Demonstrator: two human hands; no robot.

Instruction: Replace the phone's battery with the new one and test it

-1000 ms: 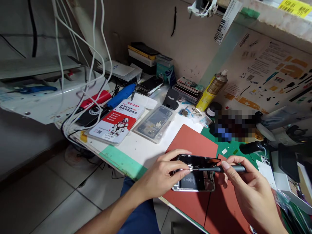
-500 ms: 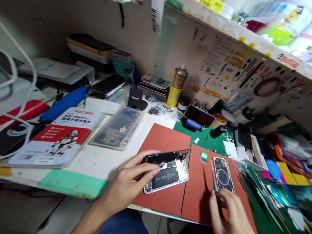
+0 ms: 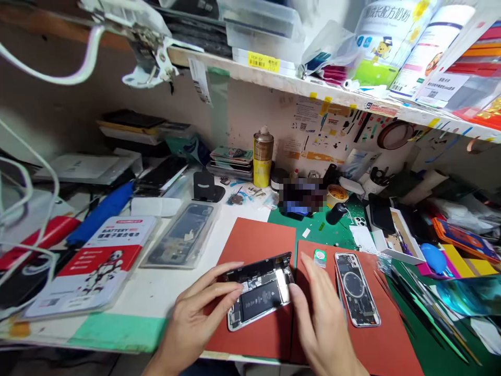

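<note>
An opened phone lies tilted over the left reddish-brown mat, its battery and boards bare and its dark screen lifted along the far side. My left hand pinches the phone's left end, thumb and fingers at the raised screen. My right hand is at the phone's right end, thumb beside the frame and fingers stretched apart, with no tool in it. Just right of that hand, a second phone body with a round coil lies on the right mat. A thin tool along its left side is partly hidden by my right hand.
A boxed battery pack and a clear case lie left. Behind stand a yellow spray can and a small black bottle. Tweezers and picks lie right, near an open white box. A loaded shelf overhangs the bench.
My right hand has let go of the thin tool beside the second phone and moved left to the opened phone. My left hand keeps its hold. The camera view has tilted up.
</note>
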